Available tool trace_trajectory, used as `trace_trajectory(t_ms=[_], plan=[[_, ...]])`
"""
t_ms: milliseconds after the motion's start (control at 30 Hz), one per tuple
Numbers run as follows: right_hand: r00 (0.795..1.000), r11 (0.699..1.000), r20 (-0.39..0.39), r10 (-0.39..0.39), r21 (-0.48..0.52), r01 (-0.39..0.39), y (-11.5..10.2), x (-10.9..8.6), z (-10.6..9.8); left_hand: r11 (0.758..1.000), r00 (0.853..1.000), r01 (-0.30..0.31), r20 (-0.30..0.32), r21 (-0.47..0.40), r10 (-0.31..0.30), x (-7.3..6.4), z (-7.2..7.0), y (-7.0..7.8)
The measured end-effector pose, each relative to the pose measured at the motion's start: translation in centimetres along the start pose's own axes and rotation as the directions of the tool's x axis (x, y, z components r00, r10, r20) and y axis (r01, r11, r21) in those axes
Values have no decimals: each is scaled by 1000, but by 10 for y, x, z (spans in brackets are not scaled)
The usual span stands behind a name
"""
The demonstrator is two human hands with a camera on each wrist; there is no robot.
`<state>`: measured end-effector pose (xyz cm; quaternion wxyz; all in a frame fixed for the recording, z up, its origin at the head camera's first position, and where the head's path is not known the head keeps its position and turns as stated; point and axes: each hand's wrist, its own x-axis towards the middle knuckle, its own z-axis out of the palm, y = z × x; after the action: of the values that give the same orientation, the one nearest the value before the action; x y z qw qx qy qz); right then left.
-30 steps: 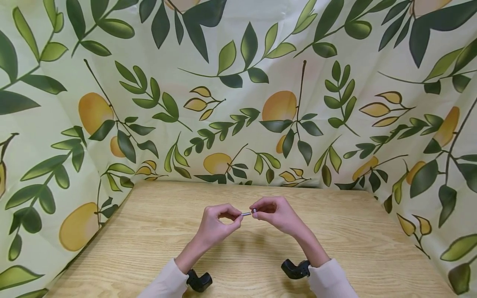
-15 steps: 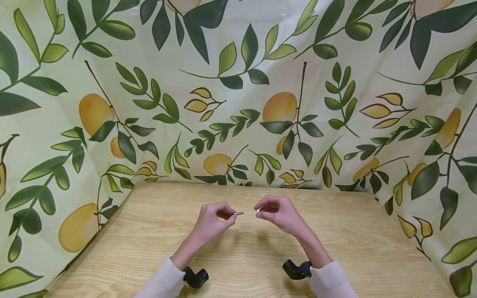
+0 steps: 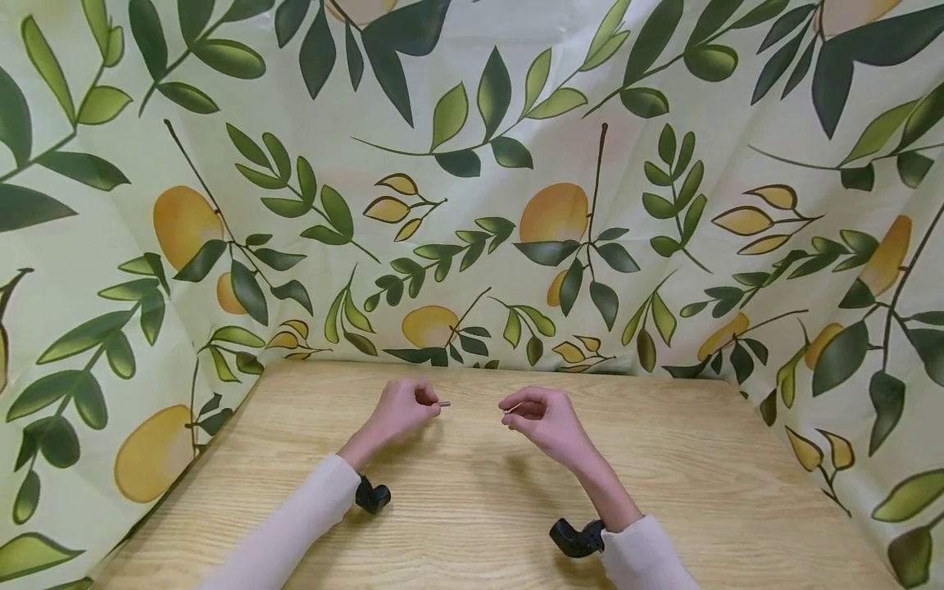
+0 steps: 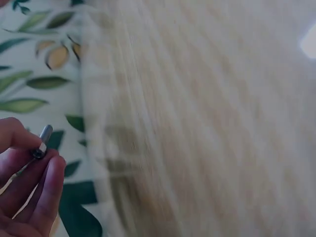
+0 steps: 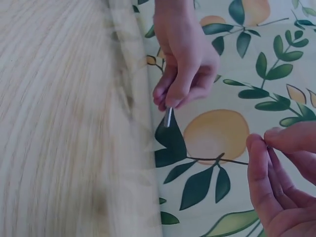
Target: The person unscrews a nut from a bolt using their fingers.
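Note:
My left hand (image 3: 401, 410) pinches a short silver bolt (image 3: 444, 403) between thumb and fingertips, above the left-middle part of the table. The left wrist view shows the bolt's shank (image 4: 46, 132) slanting up from the fingers, its thicker end at the fingertips. To the right, my right hand (image 3: 547, 422) pinches a small silvery piece, apparently a nut (image 3: 506, 416), with thumb and index finger. In the right wrist view the fingers (image 5: 259, 168) mostly hide that piece, while the bolt (image 5: 168, 117) sticks out below the left hand. A gap separates the two hands.
A light wood-grain table (image 3: 457, 524) lies beneath both hands. Cloth printed with leaves and fruit (image 3: 472, 188) rises along its back and sides. A black wrist device (image 3: 372, 495) sits at the left cuff, another black device (image 3: 577, 538) at the right.
The bolt was at the nut a second ago; now they are apart. My left hand has drawn the bolt left and slightly up, while my right hand has barely moved.

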<state>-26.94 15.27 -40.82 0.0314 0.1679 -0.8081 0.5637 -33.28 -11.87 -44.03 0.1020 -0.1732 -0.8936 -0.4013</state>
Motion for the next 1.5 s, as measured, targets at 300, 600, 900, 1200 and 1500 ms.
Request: trace_trajectory(t_ms=[300, 600, 900, 1200, 1500], plan=[[1000, 999, 12, -11, -42, 12, 5, 7, 18, 999, 996, -2, 87, 42, -1, 16, -1, -25], [1000, 995, 28, -10, -98, 12, -1, 23, 31, 979, 986, -110, 145, 169, 85, 21, -5, -42], [999, 970, 50, -1, -244, 13, 4, 55, 44, 941, 966, -176, 236, 290, 108, 23, -9, -40], [996, 911, 92, -21, -409, 56, 28, 96, 69, 916, 956, -228, 257, 331, 145, 28, -10, -37], [997, 892, 59, 48, -451, -16, 49, 100, 89, 917, 951, -225, 277, 328, 134, 29, -10, -37]])
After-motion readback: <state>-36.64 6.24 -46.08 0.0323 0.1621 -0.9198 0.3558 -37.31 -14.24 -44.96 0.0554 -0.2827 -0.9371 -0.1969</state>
